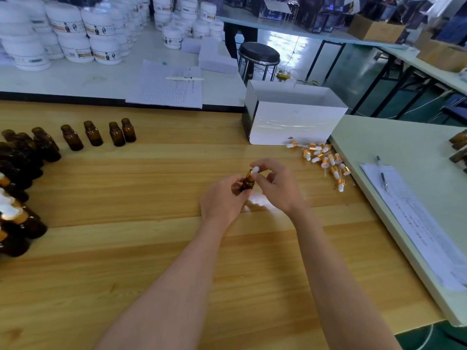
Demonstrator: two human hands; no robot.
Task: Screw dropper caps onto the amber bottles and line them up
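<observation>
2 bare forearms reach in from the bottom edge and converge toward the middle, the left from the lower left, the right from the lower right. The left hand (223,198) is curled, thumb and fingers wrapped round the amber bottle (247,185), palm turned inward. The right hand (278,188) sits just beside it and slightly higher, wrist bent, fingertips pinching the dropper cap (254,171), the other fingers loosely arched.

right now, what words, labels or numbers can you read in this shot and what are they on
Nothing here reads clearly.
White jars: labels too blurred.
White box: faint handwritten mark, illegible.
Lined sheet: writing too small.
Form under the pen: print too small.
Dark cartons: print blurred.
</observation>
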